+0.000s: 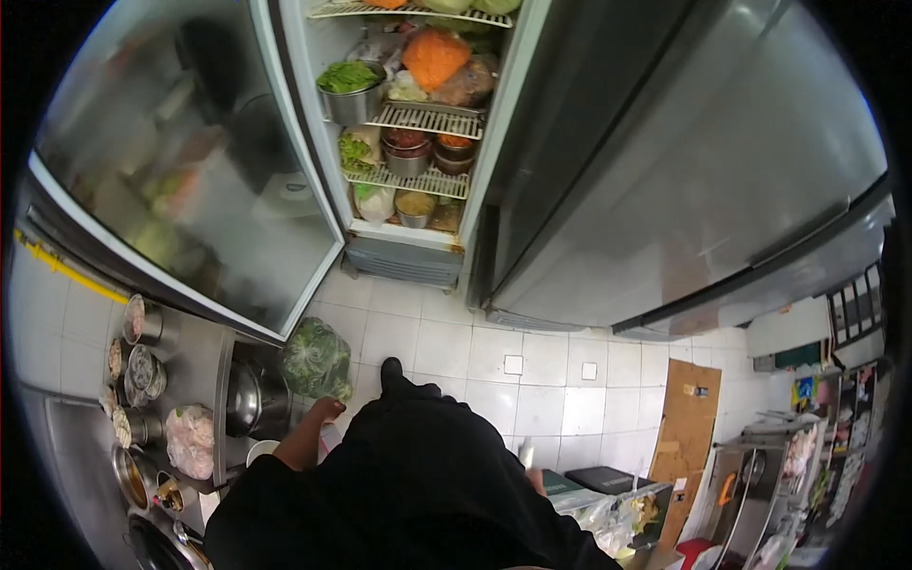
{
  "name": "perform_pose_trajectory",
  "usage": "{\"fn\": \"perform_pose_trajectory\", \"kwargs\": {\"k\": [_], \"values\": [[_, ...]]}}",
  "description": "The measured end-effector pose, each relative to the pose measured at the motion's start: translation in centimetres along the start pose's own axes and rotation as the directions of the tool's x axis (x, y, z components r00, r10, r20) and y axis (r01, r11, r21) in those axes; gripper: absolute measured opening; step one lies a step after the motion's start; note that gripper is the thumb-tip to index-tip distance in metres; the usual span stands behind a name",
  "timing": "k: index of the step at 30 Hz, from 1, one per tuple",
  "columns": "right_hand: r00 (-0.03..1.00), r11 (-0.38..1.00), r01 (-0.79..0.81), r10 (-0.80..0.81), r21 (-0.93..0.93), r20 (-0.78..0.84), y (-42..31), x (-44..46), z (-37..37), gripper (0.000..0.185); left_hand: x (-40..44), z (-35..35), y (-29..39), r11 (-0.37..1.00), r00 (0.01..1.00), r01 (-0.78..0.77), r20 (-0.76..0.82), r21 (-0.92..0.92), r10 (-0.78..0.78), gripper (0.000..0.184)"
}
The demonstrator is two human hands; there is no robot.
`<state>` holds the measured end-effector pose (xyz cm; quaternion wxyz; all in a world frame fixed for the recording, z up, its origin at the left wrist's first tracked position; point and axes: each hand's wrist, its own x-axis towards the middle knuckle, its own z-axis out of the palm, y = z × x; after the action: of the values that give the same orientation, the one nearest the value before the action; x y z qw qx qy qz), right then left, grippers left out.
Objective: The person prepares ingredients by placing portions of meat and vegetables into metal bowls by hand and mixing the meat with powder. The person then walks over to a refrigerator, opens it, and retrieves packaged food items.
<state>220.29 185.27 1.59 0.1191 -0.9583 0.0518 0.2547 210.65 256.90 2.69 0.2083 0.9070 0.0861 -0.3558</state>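
Note:
My left hand [329, 409] is low at my left side, its fingers curled in. Whether anything is in it, I cannot make out. Just beyond it is a clear plastic bag of leafy greens [318, 361]; I cannot tell whether they touch. My right hand [539, 481] shows only in part at my right side, mostly behind my dark clothing. A short white rod-like thing [527, 451] sticks up from it, and the fingers seem closed around its lower end. Ahead, an upright fridge [404, 258] holds pots and bagged vegetables on wire shelves.
The fridge's glass door [190, 171] stands wide open on the left. A large steel cabinet [703, 180] rises on the right. Pots and a bag of pale food [190, 440] crowd the left counter. Flattened cardboard [686, 418] lies on the tiled floor [484, 380].

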Motion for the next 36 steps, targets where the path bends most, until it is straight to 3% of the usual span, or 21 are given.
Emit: {"fn": "perform_pose_trajectory", "kwargs": {"k": [1, 2, 3, 4, 5, 6, 9, 11, 12, 14, 15, 16, 17, 18, 20, 21, 25, 30, 32, 34, 36], "values": [[0.999, 0.999, 0.023, -0.022, 0.036, -0.047, -0.7, 1.7, -0.6, 0.017, 1.0, 0.2, -0.8, 0.973, 0.983, -0.179, -0.015, 0.149, 0.183, 0.032], [0.998, 0.918, -0.005, -0.022, 0.397, 0.063, -2.7, 2.9, -3.6, 0.017, 1.4, -1.3, 0.2, 0.968, 0.980, -0.194, -0.004, 0.157, 0.197, 0.032], [0.985, 0.714, -0.106, -0.021, 0.692, 0.172, -4.8, 4.1, -6.9, 0.020, 1.8, -3.6, 1.8, 0.991, 0.994, -0.111, 0.005, 0.076, 0.111, 0.033], [0.979, 0.675, -0.203, 0.139, 0.710, 0.149, -10.7, 2.5, -13.2, 0.027, 2.0, -4.9, 3.0, 1.000, 0.999, -0.024, 0.021, -0.005, 0.025, 0.034], [0.990, 0.649, -0.127, 0.133, 0.750, 0.053, -11.7, 3.5, -13.9, 0.024, 3.7, -4.2, 2.1, 0.973, 0.979, -0.113, -0.143, 0.201, 0.143, 0.034], [0.992, 0.676, -0.089, 0.124, 0.732, 0.006, -13.0, 3.7, -15.6, 0.026, 3.6, -5.1, 2.9, 0.971, 0.979, -0.125, -0.135, 0.204, 0.154, 0.034], [0.996, 0.562, -0.048, 0.094, 0.826, -0.006, -13.8, 4.3, -16.4, 0.026, 3.2, -8.8, 6.0, 0.923, 0.955, -0.057, -0.290, -0.381, -0.060, 0.038], [0.997, 0.613, -0.059, 0.071, 0.788, 0.019, -12.5, 4.8, -14.2, 0.027, 2.1, -11.2, 8.4, 0.922, 0.964, -0.036, -0.257, -0.384, -0.070, 0.037], [0.994, 0.625, -0.113, 0.074, 0.772, 0.085, -11.3, 4.8, -12.4, 0.020, 1.6, -12.2, 9.2, 0.921, 0.971, -0.011, -0.223, -0.388, -0.083, 0.036], [0.973, 0.719, -0.136, -0.031, 0.681, 0.227, -7.1, 4.6, -7.5, 0.026, 1.4, -12.3, 9.4, 0.906, 0.985, 0.021, -0.148, -0.422, -0.092, 0.035], [0.983, 0.925, 0.076, -0.133, 0.373, 0.130, -6.1, 3.3, -5.9, 0.027, 1.3, -12.3, 9.5, 0.894, 0.993, 0.055, -0.072, -0.445, -0.097, 0.034], [0.972, 0.972, 0.234, -0.233, -0.021, 0.030, -5.3, 1.9, -4.5, 0.029, 2.7, -9.1, 7.0, 0.956, 0.972, -0.165, -0.203, -0.242, 0.117, 0.033], [0.979, 0.975, 0.203, -0.199, -0.087, 0.049, -4.3, 0.1, -3.4, 0.028, 4.3, -5.9, 4.4, 0.939, 0.882, -0.338, -0.329, 0.055, 0.337, 0.033], [0.987, 0.990, 0.135, -0.131, -0.044, 0.092, -3.9, -0.4, -3.0, 0.028, 5.7, -2.8, 2.0, 0.850, 0.740, -0.402, -0.425, 0.341, 0.521, 0.033], [0.987, 0.999, 0.012, -0.017, 0.033, 0.162, -2.6, -2.1, -1.9, 0.028, 1.3, -5.1, 5.0, 0.977, 0.918, -0.214, -0.340, 0.001, 0.202, 0.033], [0.984, 0.999, -0.023, 0.014, 0.048, 0.180, -2.3, -2.8, -1.6, 0.027, -0.8, -6.3, 6.6, 0.953, 0.986, 0.052, -0.134, -0.299, -0.096, 0.032], [0.979, 0.996, -0.070, 0.057, 0.060, 0.197, -2.2, -4.1, -2.0, 0.026, -1.4, -3.2, 3.8, 0.962, 0.982, 0.190, 0.048, -0.195, -0.184, 0.032], [0.996, 0.995, -0.032, 0.025, 0.091, 0.082, -3.5, -3.3, -3.8, 0.025, -0.8, -2.0, 2.6, 0.978, 0.997, 0.044, -0.054, -0.205, -0.056, 0.032], [1.000, 0.993, 0.008, -0.009, 0.121, 0.003, -4.3, -2.6, -5.0, 0.024, -1.2, -3.6, 4.2, 0.972, 0.992, 0.061, -0.094, -0.226, -0.084, 0.032], [1.000, 0.966, 0.006, 0.001, 0.260, -0.028, -5.7, -1.2, -6.9, 0.024, -1.9, -7.2, 7.4, 0.966, 0.984, 0.077, -0.136, -0.249, -0.113, 0.032], [0.993, 0.844, -0.111, 0.074, 0.525, 0.093, -7.1, 0.6, -8.9, 0.022, -2.3, -9.6, 9.4, 0.931, 0.976, 0.086, -0.157, -0.356, -0.150, 0.032]]}}
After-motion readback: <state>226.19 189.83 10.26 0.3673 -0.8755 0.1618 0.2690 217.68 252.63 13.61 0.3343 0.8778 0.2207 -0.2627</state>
